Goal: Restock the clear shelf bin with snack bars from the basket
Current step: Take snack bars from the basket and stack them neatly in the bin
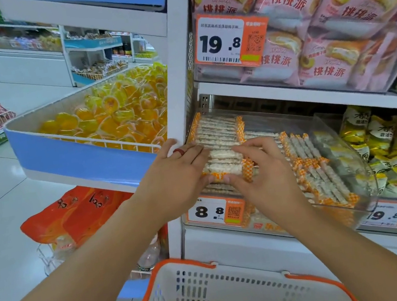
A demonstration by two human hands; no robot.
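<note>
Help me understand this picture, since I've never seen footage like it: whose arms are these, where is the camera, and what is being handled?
There is no machine here. A camera worn on a person's head looks down at their own arms in a shop aisle. The left hand and right hand together hold a stack of snack bars with orange-checked ends, over the clear shelf bin, which already holds rows of them. Below, the white-and-orange basket still contains more bars.

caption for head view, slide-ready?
Both hands, left hand and right hand, settle snack bars into clear shelf bin above basket.
</note>
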